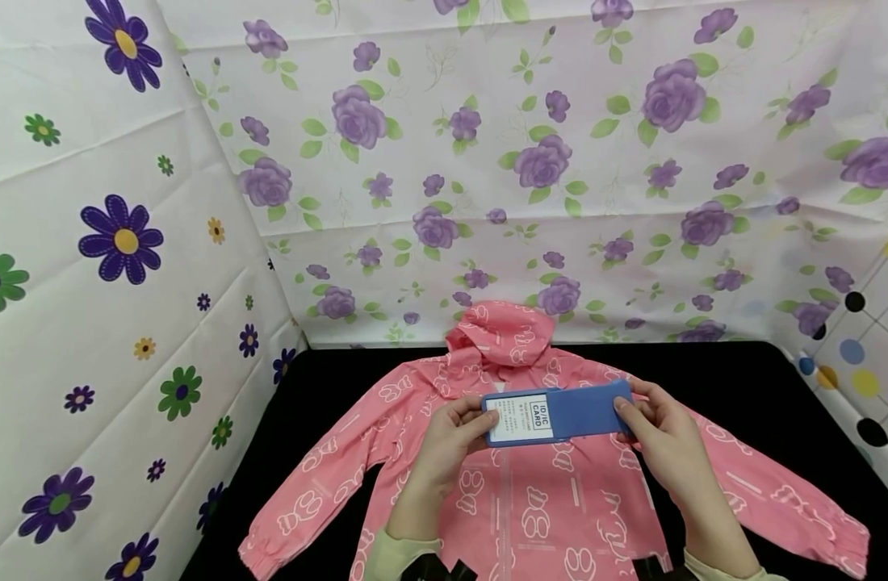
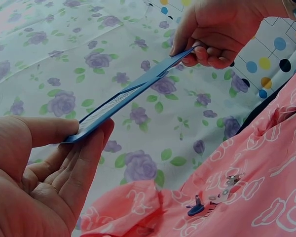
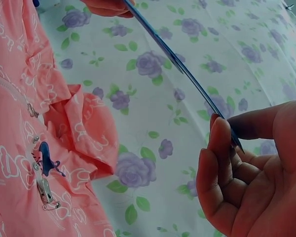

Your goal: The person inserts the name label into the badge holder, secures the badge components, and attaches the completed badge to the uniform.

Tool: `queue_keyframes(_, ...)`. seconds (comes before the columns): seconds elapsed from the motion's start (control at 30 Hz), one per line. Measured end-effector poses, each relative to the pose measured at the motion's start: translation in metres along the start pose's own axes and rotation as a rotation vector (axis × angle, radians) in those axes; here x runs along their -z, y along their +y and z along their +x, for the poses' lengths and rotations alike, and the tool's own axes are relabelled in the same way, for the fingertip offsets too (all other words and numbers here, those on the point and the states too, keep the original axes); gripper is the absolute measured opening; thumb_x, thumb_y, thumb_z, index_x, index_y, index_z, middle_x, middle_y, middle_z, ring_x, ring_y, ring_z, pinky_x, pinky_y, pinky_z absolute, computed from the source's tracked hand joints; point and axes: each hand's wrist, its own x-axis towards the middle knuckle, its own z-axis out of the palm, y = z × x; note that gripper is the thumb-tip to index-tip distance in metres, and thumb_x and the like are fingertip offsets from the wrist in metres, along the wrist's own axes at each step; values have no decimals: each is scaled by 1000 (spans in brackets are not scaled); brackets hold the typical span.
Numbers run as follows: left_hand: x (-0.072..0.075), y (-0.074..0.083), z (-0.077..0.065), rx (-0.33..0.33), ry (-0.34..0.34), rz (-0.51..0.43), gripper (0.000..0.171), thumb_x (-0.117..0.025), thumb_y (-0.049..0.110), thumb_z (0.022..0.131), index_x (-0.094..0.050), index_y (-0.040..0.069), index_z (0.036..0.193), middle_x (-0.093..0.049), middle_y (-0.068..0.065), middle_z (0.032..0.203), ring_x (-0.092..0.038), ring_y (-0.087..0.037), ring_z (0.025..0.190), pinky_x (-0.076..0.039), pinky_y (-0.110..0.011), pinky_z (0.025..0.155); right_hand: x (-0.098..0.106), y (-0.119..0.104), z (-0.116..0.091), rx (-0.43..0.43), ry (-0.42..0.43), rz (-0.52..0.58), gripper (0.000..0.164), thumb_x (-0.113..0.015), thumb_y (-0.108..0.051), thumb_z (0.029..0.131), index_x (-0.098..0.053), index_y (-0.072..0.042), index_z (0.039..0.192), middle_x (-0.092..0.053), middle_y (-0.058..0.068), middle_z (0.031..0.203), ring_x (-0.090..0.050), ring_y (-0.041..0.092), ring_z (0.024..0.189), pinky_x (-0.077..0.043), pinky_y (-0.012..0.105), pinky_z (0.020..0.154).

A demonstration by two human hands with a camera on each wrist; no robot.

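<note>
A blue card holder [image 1: 589, 410] is stretched out long between both hands, over the chest of a pink hooded jacket [image 1: 538, 484]. Its left half shows a white insert [image 1: 518, 418] printed "ID/IC CARD"; plain blue covers the right half. My left hand [image 1: 447, 444] pinches the left end between thumb and fingers. At the other end, my right hand [image 1: 662, 432] pinches the blue cover, thumb on top. Seen edge-on in the left wrist view, the holder [image 2: 133, 91] is thin. A metal clip [image 3: 48, 195] with a dark blue piece [image 3: 48, 159] lies on the jacket.
Sleeves spread, the jacket lies on a black surface [image 1: 284, 452], hood toward the back. Behind it hangs a white cloth [image 1: 429, 161] with purple roses. Another flowered cloth [image 1: 52, 323] stands at the left, and a dotted one [image 1: 861, 355] at the right.
</note>
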Motion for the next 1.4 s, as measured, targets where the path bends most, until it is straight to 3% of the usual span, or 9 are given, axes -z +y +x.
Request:
queue_keyframes(0.33, 1, -1, 0, 1, -23, -5, 25, -73, 7, 101, -67, -10, 118, -75, -12, 101, -76, -18, 88, -64, -30, 78, -1, 0, 0, -21, -10, -34, 50, -65, -26, 110, -54, 1, 150, -76, 10, 96, -69, 14, 78, -56, 23, 70)
queue_keyframes(0.67, 1, -2, 0, 2, -31, -5, 26, -74, 7, 100, -67, -11, 118, -75, -12, 100, -75, -18, 87, -65, -31, 79, -9, -2, -2, -10, -49, -105, 46, -62, -30, 111, -61, 0, 146, -76, 11, 102, -71, 15, 84, -59, 23, 75)
queue_keyframes(0.9, -2, -2, 0, 8, -59, -9, 32, -73, 5, 101, -65, -13, 126, -76, -15, 104, -76, -18, 88, -65, -31, 81, -11, -1, -1, -55, -118, -29, 46, -60, -27, 112, -62, 4, 146, -74, 20, 122, -73, 13, 91, -61, 22, 79)
queue_keyframes(1.1, -4, -3, -1, 14, -87, -24, 31, -72, 5, 102, -64, -14, 125, -76, -10, 101, -74, -14, 86, -64, -28, 80, -11, -3, 0, -98, -232, 61, 46, -60, -23, 112, -59, 8, 146, -75, 15, 113, -72, 19, 90, -62, 27, 80)
queue_keyframes(1.4, -2, -2, -1, 34, -114, -43, 33, -62, 4, 107, -60, -18, 131, -74, -5, 100, -74, -11, 86, -64, -27, 80, -5, -2, 2, -90, -336, 195, 50, -63, -20, 111, -54, 16, 145, -75, 22, 117, -77, 20, 93, -64, 32, 83)
